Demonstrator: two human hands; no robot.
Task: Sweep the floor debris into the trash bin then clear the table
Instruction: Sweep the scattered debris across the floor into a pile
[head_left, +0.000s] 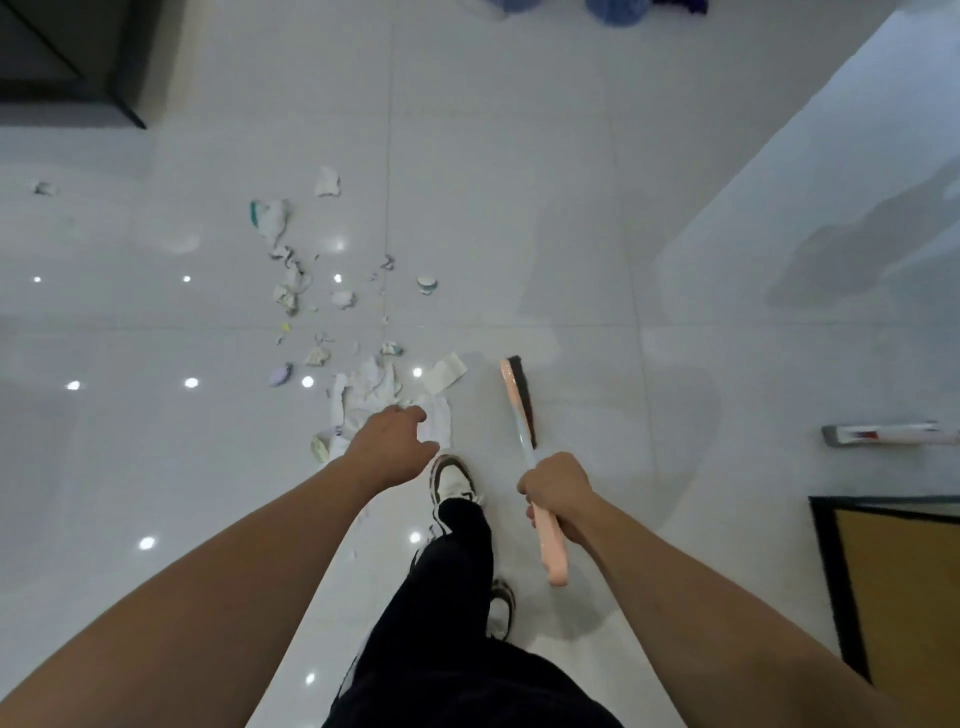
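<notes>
Right hand (558, 493) curled tight around the pink broom (524, 415) handle, dark bristle head down on the white tiled floor (519, 208). Left hand (392, 441) held out empty, fingers loosely relaxed. Paper debris (363, 387) scattered just left of the bristles, beyond the white shoe (452, 478).
</notes>
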